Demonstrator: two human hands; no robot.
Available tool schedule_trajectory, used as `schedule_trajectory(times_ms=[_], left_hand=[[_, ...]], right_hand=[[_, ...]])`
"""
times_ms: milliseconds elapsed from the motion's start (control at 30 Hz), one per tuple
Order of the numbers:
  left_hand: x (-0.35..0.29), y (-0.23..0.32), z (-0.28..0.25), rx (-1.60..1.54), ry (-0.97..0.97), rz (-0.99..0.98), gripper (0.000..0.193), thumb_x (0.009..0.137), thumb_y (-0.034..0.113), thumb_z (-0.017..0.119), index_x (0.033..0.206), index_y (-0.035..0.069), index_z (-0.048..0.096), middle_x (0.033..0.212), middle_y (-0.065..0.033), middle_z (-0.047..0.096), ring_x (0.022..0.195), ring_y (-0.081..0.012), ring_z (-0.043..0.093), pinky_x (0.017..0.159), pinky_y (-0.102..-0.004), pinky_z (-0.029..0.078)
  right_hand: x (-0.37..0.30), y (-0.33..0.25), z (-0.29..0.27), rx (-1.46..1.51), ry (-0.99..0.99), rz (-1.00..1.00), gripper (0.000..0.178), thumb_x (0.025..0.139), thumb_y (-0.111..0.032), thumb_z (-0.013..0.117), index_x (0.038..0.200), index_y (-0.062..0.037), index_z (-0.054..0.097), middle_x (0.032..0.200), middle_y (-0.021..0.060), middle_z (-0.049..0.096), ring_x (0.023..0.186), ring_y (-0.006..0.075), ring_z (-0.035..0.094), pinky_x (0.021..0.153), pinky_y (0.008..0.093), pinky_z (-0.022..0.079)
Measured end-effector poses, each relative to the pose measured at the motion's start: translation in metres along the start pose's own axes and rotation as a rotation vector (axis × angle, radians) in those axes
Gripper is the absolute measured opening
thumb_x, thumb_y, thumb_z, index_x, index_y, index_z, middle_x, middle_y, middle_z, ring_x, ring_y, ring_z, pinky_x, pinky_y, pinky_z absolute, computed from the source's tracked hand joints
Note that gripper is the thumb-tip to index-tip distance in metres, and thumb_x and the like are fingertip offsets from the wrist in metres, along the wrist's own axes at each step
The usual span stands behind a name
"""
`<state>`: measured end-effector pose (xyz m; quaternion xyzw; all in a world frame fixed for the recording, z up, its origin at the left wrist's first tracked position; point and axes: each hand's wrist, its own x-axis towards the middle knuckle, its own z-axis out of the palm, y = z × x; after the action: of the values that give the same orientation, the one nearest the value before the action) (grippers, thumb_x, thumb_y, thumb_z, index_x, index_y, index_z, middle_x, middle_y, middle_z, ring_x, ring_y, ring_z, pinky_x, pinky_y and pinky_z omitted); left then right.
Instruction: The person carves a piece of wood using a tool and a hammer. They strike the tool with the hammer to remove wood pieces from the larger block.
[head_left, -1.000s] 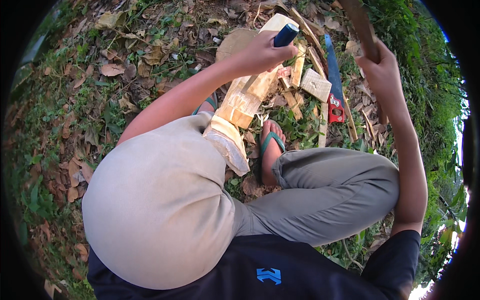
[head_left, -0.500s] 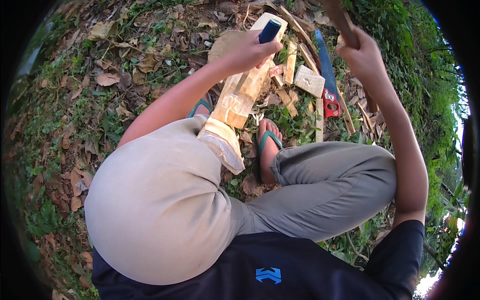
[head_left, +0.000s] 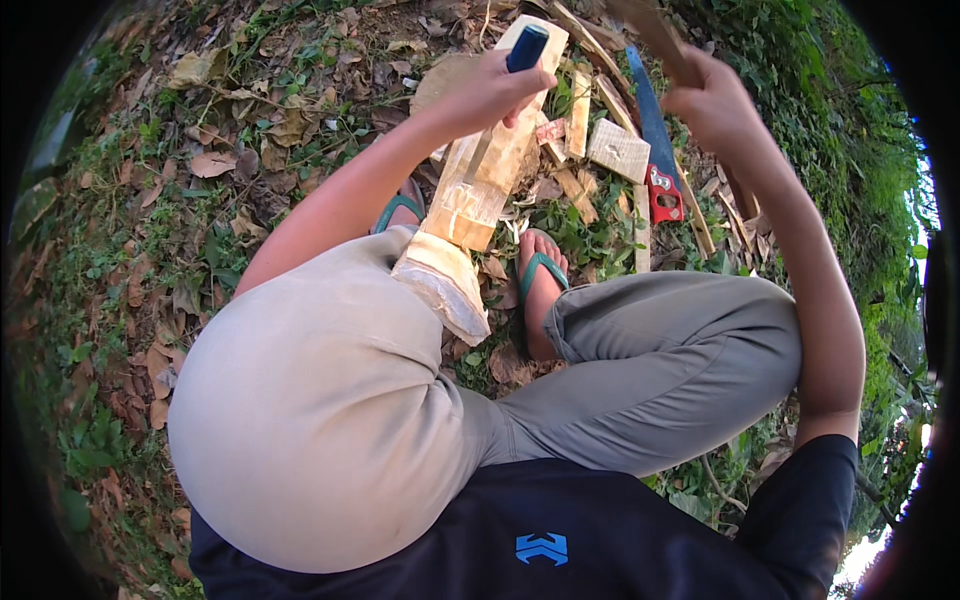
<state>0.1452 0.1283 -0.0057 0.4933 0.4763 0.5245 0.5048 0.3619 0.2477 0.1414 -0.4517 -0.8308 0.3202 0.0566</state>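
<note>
My left hand (head_left: 490,98) is closed around the blue handle of a chisel (head_left: 527,48). The chisel's narrow blade slants down from the fist, its tip against the upper face of a long pale timber piece (head_left: 470,205). That timber has a notched, freshly cut surface, and its near end lies by my left leg. Raised at the upper right, my right hand (head_left: 712,105) grips a brown wooden stick (head_left: 668,45). The stick's upper end is motion-blurred at the top of the picture, so its full shape cannot be made out.
A handsaw (head_left: 655,130) with a red handle lies right of the timber. Between them are a squared wood block (head_left: 619,151) and several offcuts and strips. A round stump (head_left: 432,88) shows behind the timber. My sandalled foot (head_left: 541,290) rests beside it among leaves and weeds.
My right hand and the stick have shifted slightly left, with the stick's upper end tipping further left. The left hand keeps its grip on the chisel, and the view has moved a little.
</note>
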Motion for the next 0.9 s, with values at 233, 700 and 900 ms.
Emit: schedule_trajectory(times_ms=[233, 700, 900], left_hand=[[-0.003, 0.002, 0.001, 0.020, -0.030, -0.003, 0.033, 0.097, 0.030, 0.060, 0.073, 0.011, 0.049, 0.057, 0.0040, 0.045, 0.046, -0.0065, 0.047, 0.047, -0.0237, 0.040], [0.000, -0.001, 0.003, -0.019, -0.045, -0.005, 0.032, 0.097, 0.028, 0.059, 0.073, 0.010, 0.049, 0.057, 0.0040, 0.045, 0.048, -0.0060, 0.046, 0.049, -0.0237, 0.041], [0.000, -0.004, 0.007, 0.035, -0.043, -0.024, 0.032, 0.097, 0.027, 0.059, 0.072, 0.011, 0.049, 0.056, 0.0036, 0.046, 0.048, -0.0068, 0.046, 0.050, -0.0242, 0.041]], right_hand=[[0.002, 0.006, 0.000, -0.197, -0.022, -0.072, 0.043, 0.080, -0.008, 0.057, 0.122, -0.0017, 0.060, 0.080, 0.0102, 0.061, 0.072, 0.0199, 0.058, 0.070, 0.0361, 0.047], [-0.004, 0.007, 0.004, -0.182, 0.026, -0.066, 0.045, 0.084, -0.012, 0.059, 0.129, -0.0062, 0.057, 0.072, 0.0022, 0.053, 0.061, 0.0116, 0.050, 0.060, 0.0321, 0.042], [0.008, 0.035, 0.001, -0.199, 0.030, -0.121, 0.045, 0.083, -0.011, 0.059, 0.129, -0.0110, 0.059, 0.072, 0.0021, 0.053, 0.061, 0.0127, 0.052, 0.058, 0.0326, 0.042]])
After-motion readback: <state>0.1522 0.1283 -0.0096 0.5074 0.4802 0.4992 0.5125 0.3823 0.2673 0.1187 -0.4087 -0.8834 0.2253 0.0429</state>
